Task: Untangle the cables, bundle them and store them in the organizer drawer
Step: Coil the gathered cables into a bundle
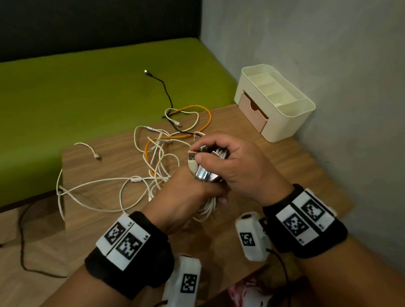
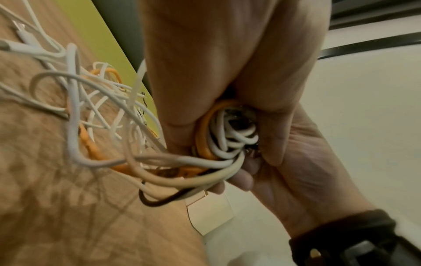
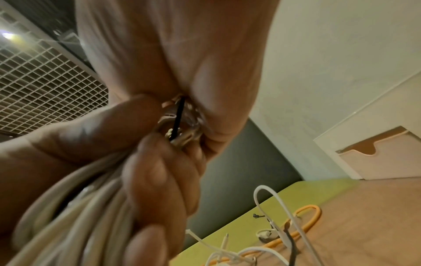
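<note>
Here, loose cables (image 1: 155,160): tangled on the wooden table (image 1: 290,163).
Left hand (image 1: 182,196): fingers curled round a white coiled bundle (image 1: 207,211).
Right hand (image 1: 234,163): pinches the bundle's top.
Organizer (image 1: 285,117): far right, drawer (image 1: 253,112) ajar.

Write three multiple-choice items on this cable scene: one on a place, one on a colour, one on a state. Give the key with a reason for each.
1. Where does the organizer stand?
A. on the green cushion
B. on the wooden table's far right corner by the wall
C. on the floor

2. What colour is the one bright cable in the loose tangle?
A. orange
B. blue
C. red

3. What is the state of the organizer's drawer?
A. taken out
B. full of cables
C. in its slot, no cable seen in it

Key: 1 B, it sits on the table at the wall. 2 A, an orange loop lies among white cables. 3 C, its pink front sits in the case.
</note>
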